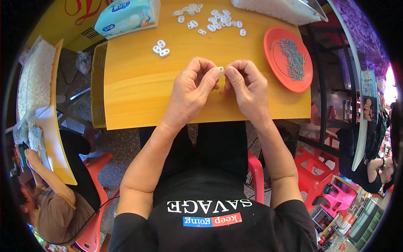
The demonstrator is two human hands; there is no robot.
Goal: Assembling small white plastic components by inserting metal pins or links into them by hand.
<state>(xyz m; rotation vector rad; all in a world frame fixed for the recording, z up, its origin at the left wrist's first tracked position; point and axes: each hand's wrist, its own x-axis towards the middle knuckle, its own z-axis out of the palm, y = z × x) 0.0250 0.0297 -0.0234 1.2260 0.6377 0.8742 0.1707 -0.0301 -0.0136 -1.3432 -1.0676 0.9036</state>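
Note:
Above the middle of the table, my two hands meet, fingertips curled in. My left hand [194, 90] pinches a small white oval plastic piece [221, 69] between thumb and fingers. Close against its other side, my right hand [248, 87] is closed in a pinch; whatever lies between its fingertips is hidden. Three similar white two-holed pieces [164, 52] lie together beyond my left hand. A looser scatter of the same pieces [211, 28] is spread farther back. To the right, a red plate [275, 65] carries a heap of small grey metal-looking parts [291, 59], perhaps screws.
A blue tissue pack [126, 19] stands at the table's [138, 92] far left corner. A container of white pieces [279, 10] sits at the back right. At the left, another person [54, 206] sits by a second table. Red plastic stools [312, 168] stand right of me.

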